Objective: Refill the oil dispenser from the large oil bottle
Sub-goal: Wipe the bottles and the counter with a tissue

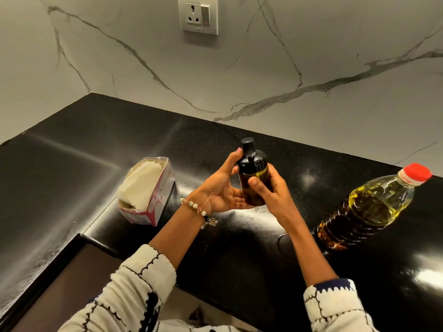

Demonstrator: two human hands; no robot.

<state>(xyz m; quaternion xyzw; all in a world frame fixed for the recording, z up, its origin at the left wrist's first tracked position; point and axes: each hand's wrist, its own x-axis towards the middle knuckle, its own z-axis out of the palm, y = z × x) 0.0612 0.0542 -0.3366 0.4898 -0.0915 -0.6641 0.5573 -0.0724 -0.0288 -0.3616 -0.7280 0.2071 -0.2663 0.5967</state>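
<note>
Black counter (239,255); large oil bottle (369,209), red cap on, standing at the person's right; tissue box (146,190) at left. Oil dispenser (253,173), black top fitted, held above the counter: left hand (221,188) cradles its base, right hand (271,190) grips the body. Hazard: oily glass may slip while the top is twisted off.

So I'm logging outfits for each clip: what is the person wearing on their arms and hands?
Both forearms are bare below cream-white sleeves pushed up toward the elbows, with dark scalloped line patterning. The left wrist carries a bracelet of pearl-like beads with a small charm. The left hand shows a pink-painted nail. The right hand and wrist show no jewellery.
</note>
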